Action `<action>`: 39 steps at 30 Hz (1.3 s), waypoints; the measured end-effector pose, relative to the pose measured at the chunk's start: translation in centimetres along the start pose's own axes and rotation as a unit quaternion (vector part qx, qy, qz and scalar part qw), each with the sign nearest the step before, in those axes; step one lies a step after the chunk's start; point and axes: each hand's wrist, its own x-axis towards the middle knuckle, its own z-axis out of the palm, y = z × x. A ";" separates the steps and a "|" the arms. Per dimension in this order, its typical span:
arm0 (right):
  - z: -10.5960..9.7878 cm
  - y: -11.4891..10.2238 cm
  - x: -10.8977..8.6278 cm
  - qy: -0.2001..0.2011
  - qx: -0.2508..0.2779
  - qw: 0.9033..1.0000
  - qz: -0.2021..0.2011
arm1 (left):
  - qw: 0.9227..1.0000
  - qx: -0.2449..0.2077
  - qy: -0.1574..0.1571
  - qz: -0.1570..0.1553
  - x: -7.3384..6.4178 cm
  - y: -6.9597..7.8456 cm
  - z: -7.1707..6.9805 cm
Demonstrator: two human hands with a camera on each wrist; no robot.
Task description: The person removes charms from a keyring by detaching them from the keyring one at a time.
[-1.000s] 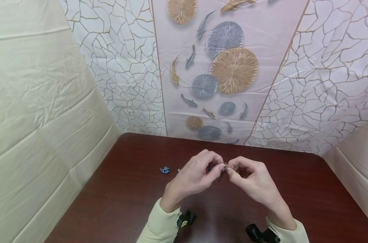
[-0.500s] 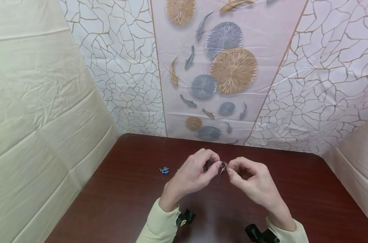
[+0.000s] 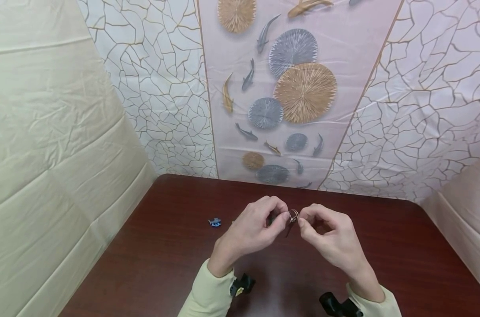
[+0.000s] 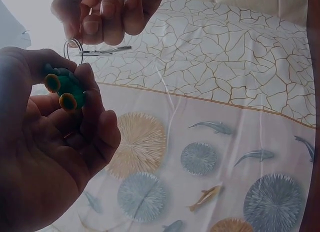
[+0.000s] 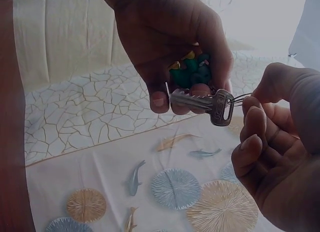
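Note:
In the head view my left hand [image 3: 249, 229] and right hand [image 3: 333, 235] meet above the table. Between thumb and fingers, the left hand pinches a small green figure [image 4: 70, 86] with round orange-rimmed parts. A thin metal key ring [image 5: 243, 97] joins this side to the right hand, whose thumb and fingertips pinch the ring's wire. From it hangs a silver key [image 5: 220, 107], its toothed blade pointing toward the left fingers in the right wrist view. More than one blade seems to overlap there. Fingers hide part of the figure and ring.
A small blue shark-shaped piece [image 3: 215, 222] lies on the dark red-brown table [image 3: 164, 255], left of the hands. Patterned cloth [image 3: 271, 88] hangs behind the table's far edge. Wrist cameras sit on both sleeves.
My fingertips have drawn slightly apart, the left ones moving left, so more of the ring shows between them. The key below the ring has swung a little. Both hands keep their pinch.

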 end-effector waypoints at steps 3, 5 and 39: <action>0.1 0.1 0.0 0.009 0.006 1.000 -0.009 | 1.000 -0.005 -0.003 -0.003 0.1 0.1 0.2; 0.1 0.1 0.0 0.017 0.012 1.000 -0.017 | 1.000 -0.009 -0.009 -0.006 0.1 0.1 0.4; -0.7 1.4 0.2 0.017 -0.036 0.999 0.022 | 0.998 -0.020 0.005 -0.053 0.3 -2.0 0.5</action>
